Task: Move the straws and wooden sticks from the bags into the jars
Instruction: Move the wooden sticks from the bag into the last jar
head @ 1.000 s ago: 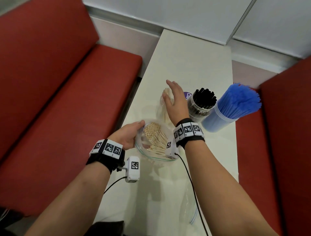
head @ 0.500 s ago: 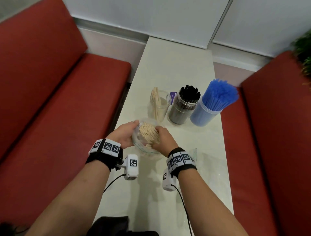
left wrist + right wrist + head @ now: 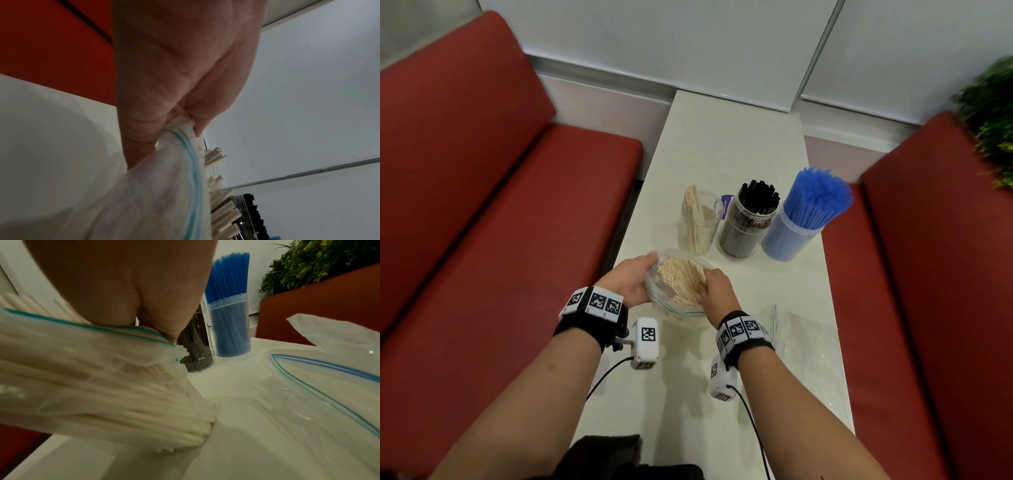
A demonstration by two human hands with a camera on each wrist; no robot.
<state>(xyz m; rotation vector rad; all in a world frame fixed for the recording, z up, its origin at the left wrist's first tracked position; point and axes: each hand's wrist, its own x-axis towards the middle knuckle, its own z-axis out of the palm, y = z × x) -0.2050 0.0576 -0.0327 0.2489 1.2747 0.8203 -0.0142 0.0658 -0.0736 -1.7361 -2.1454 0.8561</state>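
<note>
Head view: a narrow white worktop (image 3: 726,144) runs away from the person between two red benches (image 3: 493,205), its far end against a pale wall. Near the middle, the left hand (image 3: 627,281) pinches the left rim of an open zip bag (image 3: 654,291), fingers curled on the plastic; the left wrist view shows the blue zip strip (image 3: 193,170) pressed between thumb and fingers. The right hand (image 3: 717,291) reaches into the bag's mouth, fingers curled among the pale straws (image 3: 679,277); whether it has closed on a bundle cannot be told. The bag sits close to the worktop's left edge, its bottom end toward the person.

Just beyond the bag stand three jars in a row across the worktop. The left jar (image 3: 700,222) is partly filled with pale straws leaning to its left side. The middle jar (image 3: 746,226) holds black straws (image 3: 760,193). The right jar (image 3: 787,236), full of blue straws (image 3: 816,198), stands at the right edge. The jars touch or nearly touch one another.

An empty bag (image 3: 808,342) lies flat by the right wrist, reaching the right edge. Bare worktop lies beyond the jars up to the wall, and between the forearms toward the person. A plant (image 3: 993,120) shows above the right bench.
</note>
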